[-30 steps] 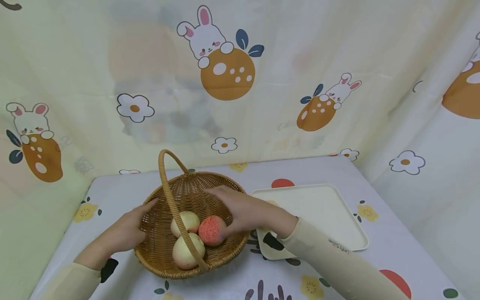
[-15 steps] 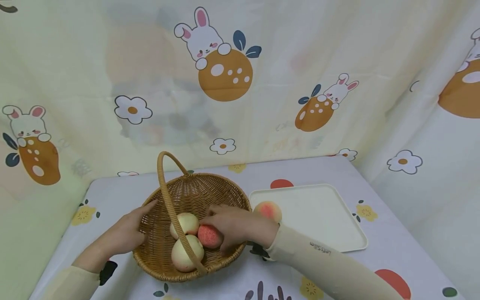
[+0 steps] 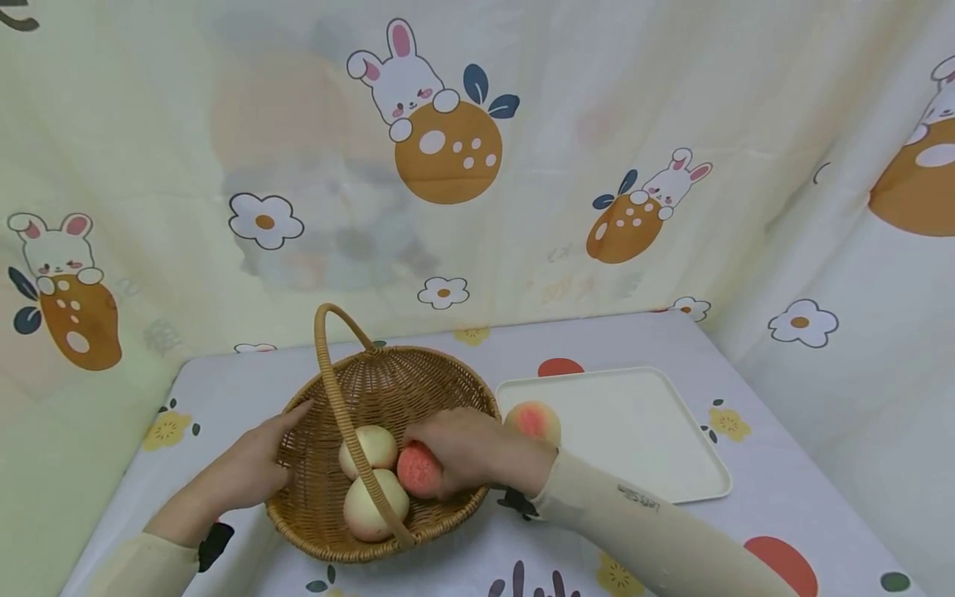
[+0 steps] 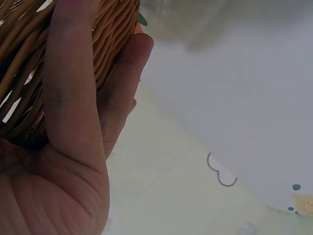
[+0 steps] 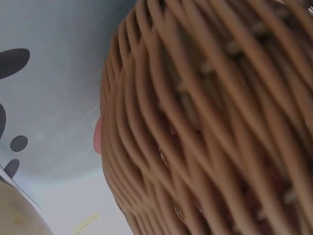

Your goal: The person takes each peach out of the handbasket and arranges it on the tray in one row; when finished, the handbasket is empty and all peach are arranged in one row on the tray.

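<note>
A brown wicker basket (image 3: pixel 425 377) with a tall arched handle stands on the table. My left hand (image 3: pixel 242 468) holds its left rim, and in the left wrist view its fingers (image 4: pixel 71 93) lie along the outer weave. Inside the basket, my right hand (image 3: pixel 466 448) grips a red peach (image 3: pixel 419 471) from above and the right, covering part of it. Two pale peaches, one farther back (image 3: pixel 379 448) and one nearer (image 3: pixel 369 510), sit beside it under the handle. The basket's weave (image 5: pixel 195 117) hides the right hand in the right wrist view.
Right of the basket, a shallow cream tray (image 3: pixel 634 435) bears another peach (image 3: pixel 535 419) at its left side, just behind the right wrist. A printed curtain (image 3: pixel 567 99) hangs behind the table. The patterned tablecloth (image 3: pixel 246 381) covers the tabletop.
My right hand has come down from above the basket, and its fingers have closed on the red peach. The peach on the tray has come into view. The left hand has stayed put.
</note>
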A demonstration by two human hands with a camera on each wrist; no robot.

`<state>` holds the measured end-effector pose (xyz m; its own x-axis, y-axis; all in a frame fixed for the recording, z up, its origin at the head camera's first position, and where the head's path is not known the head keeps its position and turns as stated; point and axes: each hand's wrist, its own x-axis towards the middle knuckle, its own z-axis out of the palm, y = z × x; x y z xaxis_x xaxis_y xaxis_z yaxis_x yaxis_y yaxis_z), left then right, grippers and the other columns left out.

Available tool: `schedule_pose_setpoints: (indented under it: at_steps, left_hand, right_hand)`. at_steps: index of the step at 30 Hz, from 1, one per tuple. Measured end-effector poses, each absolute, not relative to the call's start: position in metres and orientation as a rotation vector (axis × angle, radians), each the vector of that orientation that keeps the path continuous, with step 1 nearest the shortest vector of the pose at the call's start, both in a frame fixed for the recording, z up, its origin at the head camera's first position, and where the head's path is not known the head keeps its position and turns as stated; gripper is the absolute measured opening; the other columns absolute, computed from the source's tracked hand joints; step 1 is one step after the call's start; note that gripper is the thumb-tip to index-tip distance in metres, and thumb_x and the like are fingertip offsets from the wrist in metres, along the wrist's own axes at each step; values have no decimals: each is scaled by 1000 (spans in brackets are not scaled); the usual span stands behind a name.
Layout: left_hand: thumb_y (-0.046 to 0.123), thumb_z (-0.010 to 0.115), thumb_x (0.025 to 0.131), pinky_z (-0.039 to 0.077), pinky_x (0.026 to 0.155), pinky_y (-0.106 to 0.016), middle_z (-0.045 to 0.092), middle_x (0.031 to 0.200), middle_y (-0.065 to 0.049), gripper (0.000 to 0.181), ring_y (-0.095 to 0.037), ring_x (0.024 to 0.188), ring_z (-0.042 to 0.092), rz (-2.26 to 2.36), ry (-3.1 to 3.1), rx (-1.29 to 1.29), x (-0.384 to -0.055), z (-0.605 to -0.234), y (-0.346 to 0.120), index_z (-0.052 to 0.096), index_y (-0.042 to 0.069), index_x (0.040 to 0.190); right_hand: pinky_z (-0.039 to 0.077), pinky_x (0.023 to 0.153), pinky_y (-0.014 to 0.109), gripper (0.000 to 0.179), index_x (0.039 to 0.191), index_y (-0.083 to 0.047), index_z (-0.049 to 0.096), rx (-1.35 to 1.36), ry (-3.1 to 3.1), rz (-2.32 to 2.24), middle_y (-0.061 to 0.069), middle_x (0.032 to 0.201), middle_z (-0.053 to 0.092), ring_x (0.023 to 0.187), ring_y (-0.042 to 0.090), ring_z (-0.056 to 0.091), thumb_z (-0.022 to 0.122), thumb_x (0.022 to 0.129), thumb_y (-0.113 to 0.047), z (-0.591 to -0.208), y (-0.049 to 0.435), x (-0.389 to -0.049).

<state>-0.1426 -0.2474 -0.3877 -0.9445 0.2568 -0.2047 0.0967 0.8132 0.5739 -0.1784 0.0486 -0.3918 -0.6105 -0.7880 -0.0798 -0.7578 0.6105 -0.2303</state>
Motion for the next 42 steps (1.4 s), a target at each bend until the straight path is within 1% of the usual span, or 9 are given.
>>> schedule_pose_setpoints:
  at_steps: [5, 12, 16, 19, 25, 31, 34, 37, 42]
  left_hand:
    - [-14, 65, 71, 42, 98, -66, 32, 151, -40, 93, -59, 135, 35, 854, 2725, 272, -141, -388, -247, 27, -7, 156]
    - [-16, 64, 69, 46, 96, -63, 33, 150, -41, 95, -58, 134, 36, 851, 2731, 300, -143, -389, -250, 27, -7, 156]
    - [-16, 63, 69, 48, 94, -59, 33, 150, -40, 95, -57, 135, 37, 855, 2728, 300, -144, -390, -251, 26, -7, 156]
    - [-16, 63, 69, 49, 92, -55, 33, 151, -40, 95, -57, 135, 37, 852, 2727, 297, -144, -390, -251, 26, -6, 156]
    - [-15, 63, 69, 46, 95, -59, 33, 151, -39, 95, -56, 136, 35, 857, 2724, 294, -144, -389, -251, 26, -6, 157]
    - [-15, 64, 69, 47, 94, -59, 33, 151, -39, 96, -57, 136, 36, 844, 2732, 291, -144, -389, -251, 26, -6, 156]
    - [-15, 64, 69, 49, 90, -54, 33, 150, -40, 96, -57, 135, 36, 840, 2736, 288, -144, -388, -251, 26, -6, 156]
    - [-15, 64, 69, 50, 88, -53, 32, 151, -40, 95, -58, 135, 36, 840, 2734, 279, -144, -388, -250, 27, -6, 156]
    - [-15, 64, 70, 48, 92, -58, 32, 151, -40, 94, -58, 135, 35, 840, 2731, 261, -143, -387, -249, 27, -6, 156]
  right_hand:
    - [51, 77, 29, 60, 117, -26, 62, -1269, 2710, -436, -15, 105, 61, 91, 5, 58, 87, 63, -38, -388, 56, -181]
    - [53, 87, 31, 83, 143, -28, 54, -1274, 2633, -975, -10, 128, 51, 109, 8, 57, 87, 68, -39, -380, 79, -190]
    - [54, 88, 34, 76, 136, -31, 59, -1253, 2499, -1281, -9, 126, 50, 111, 12, 57, 91, 68, -36, -375, 93, -193]
    - [54, 90, 37, 72, 131, -28, 60, -1201, 2420, -1464, -7, 126, 53, 112, 16, 57, 94, 67, -32, -373, 105, -196]
    - [54, 90, 44, 74, 135, -15, 56, -1052, 2244, -1709, 5, 134, 57, 116, 26, 60, 92, 70, -13, -371, 134, -202]
    - [52, 92, 38, 77, 141, -8, 52, -1004, 2273, -1773, 10, 131, 59, 112, 30, 62, 87, 73, -3, -369, 169, -206]
    - [51, 94, 35, 76, 142, -7, 53, -993, 2340, -1754, 10, 131, 60, 110, 28, 63, 86, 74, -2, -369, 186, -207]
    - [52, 91, 35, 71, 136, -7, 56, -948, 2405, -1725, 9, 128, 62, 108, 29, 65, 88, 73, -3, -370, 203, -208]
    - [55, 82, 36, 64, 129, -9, 57, -826, 2507, -1648, 9, 123, 62, 104, 30, 67, 89, 73, -7, -379, 229, -210]
